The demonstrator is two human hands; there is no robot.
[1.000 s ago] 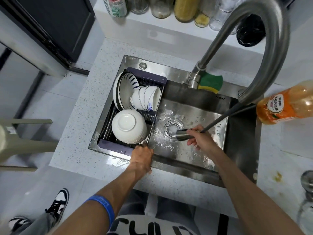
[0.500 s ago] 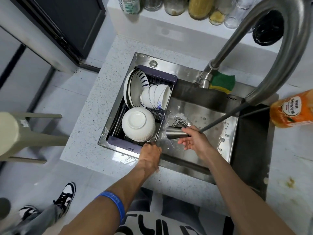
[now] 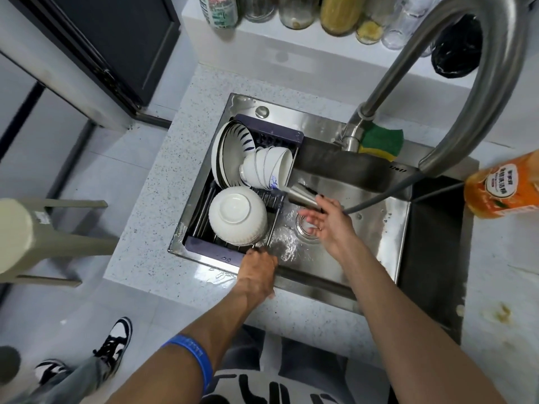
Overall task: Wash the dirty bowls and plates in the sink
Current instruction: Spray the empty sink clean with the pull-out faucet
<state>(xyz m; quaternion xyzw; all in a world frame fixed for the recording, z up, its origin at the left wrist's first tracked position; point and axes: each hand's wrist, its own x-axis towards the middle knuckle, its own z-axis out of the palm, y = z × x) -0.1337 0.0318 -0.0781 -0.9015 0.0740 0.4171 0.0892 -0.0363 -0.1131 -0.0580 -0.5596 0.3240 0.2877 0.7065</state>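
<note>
Bowls and plates: white ceramic bowls lie stacked on their sides against blue-striped white plates in the dark purple drying rack over the steel sink's left half; a large white bowl sits upside down nearer the left hand.
Right hand: curled round the brushed-steel pull-out spray head, fingers partly spread below it.
Left hand: clamped on the rack's near corner rail.
Change: a second ago the spray head pointed at the drain; now it is raised and aimed beside the stacked bowls.
Meaning: rinsing seems to be shifting from the basin to the racked crockery, late in the wash.
</note>
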